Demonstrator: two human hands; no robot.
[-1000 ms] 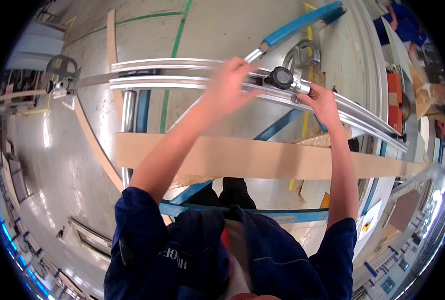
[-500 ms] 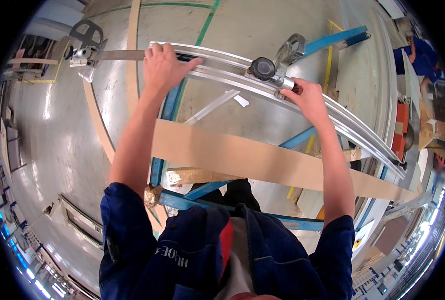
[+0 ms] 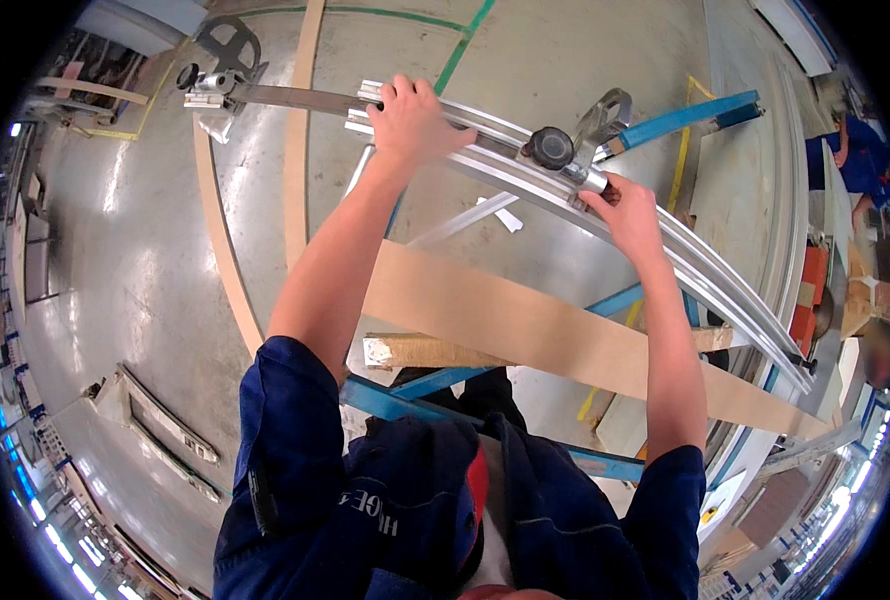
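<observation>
My left hand (image 3: 412,125) is laid over the left end of a pair of long aluminium rails (image 3: 730,303), fingers over the far edge and thumb stretched along them. A flat metal bar (image 3: 295,96) runs out past the rail ends to an end fitting (image 3: 215,88) with a small black knob and a grey slotted plate. On the rails sits a metal bracket (image 3: 605,117) with a round black knob (image 3: 551,148). My right hand (image 3: 627,212) pinches the bracket's silver cylinder (image 3: 595,180) at its near side; its fingertips are partly hidden.
A wide brown board (image 3: 485,305) lies between me and the rails, over a blue metal frame (image 3: 395,398) and a wooden block (image 3: 415,350). Narrow brown strips (image 3: 300,150) lie to the left. A person in blue (image 3: 855,155) is at the far right. Orange boxes (image 3: 810,285) stand nearby.
The whole view has shifted, so most things appear farther right. My left hand is slightly farther right along the rails, and more bar shows beyond their end. My right hand keeps its hold.
</observation>
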